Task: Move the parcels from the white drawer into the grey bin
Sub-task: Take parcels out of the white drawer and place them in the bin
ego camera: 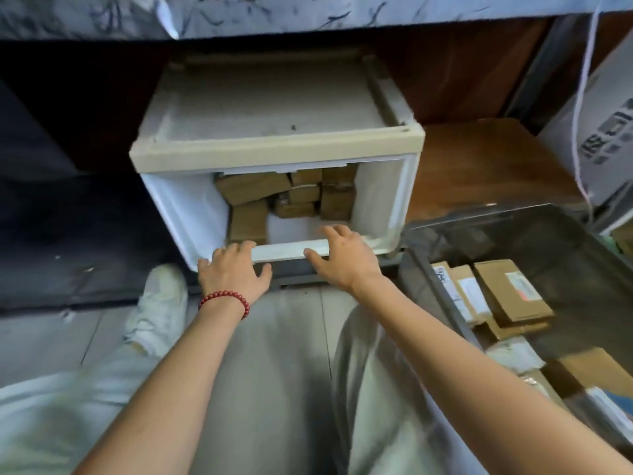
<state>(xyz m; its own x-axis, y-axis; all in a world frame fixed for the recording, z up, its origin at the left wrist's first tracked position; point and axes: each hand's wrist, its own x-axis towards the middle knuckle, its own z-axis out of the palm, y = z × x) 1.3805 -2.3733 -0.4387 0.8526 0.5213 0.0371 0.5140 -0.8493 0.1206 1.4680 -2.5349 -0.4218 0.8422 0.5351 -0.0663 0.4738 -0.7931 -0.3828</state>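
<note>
From the head camera, a white plastic drawer (281, 252) stands pulled out of a boxy cabinet with a cream-coloured top frame (274, 111), and its open box faces the person. Brown cardboard parcels (301, 197) are stacked at the back of the drawer, partly under the cabinet's front edge, with one more lying flat along the left wall nearer the front; the white drawer floor shows bare in front of the rest. The left hand (234, 269), with a red bead bracelet (224, 298) on its wrist, sits at the left end of the drawer's front rim: its fingers bend over the top of the rim and its thumb lies under the lip. The right hand (339, 255) holds the same rim further right, fingers spread and hooked over into the drawer, thumb laid along the front edge. Just to the right of the drawer stands a dark grey plastic bin (534, 234), and several flat cardboard and white parcels (510, 293) already lie in its bottom. A white shoe (161, 303) rests on the grey floor (294, 330) to the left of the left wrist.
</note>
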